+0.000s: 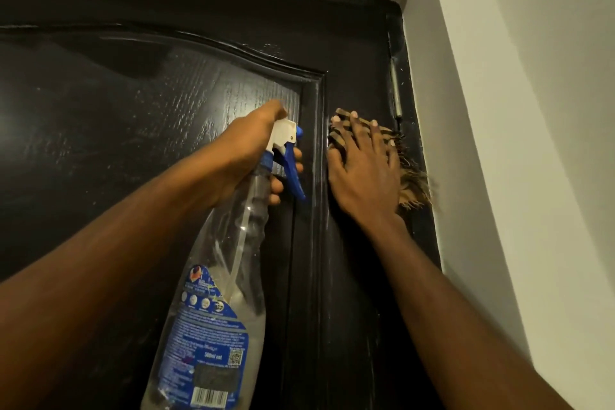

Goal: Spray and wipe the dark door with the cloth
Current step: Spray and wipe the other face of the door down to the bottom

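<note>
Two hands we are logging: left hand [253, 146] gripping the spray bottle [233, 276] by its neck at the dark door [116, 110], right hand [362, 170] pressing flat-fingered on the cloth [412, 183] just rightward, on the upright stile [359, 260] below the hinge [396, 93].

Two arms are shown, and both the left forearm [133, 243] and the right forearm [449, 293] are seen bare from the wrist to the edge of the view, uncovered along their whole visible length. The left hand [253, 143] and the right hand [362, 170] are likewise bare, and a faint sheen is caught on the back of the right hand and along the upper side of the left forearm. Short, rounded fingernails [354, 114] are shown on the right hand, while those of the left hand are hidden.
</note>
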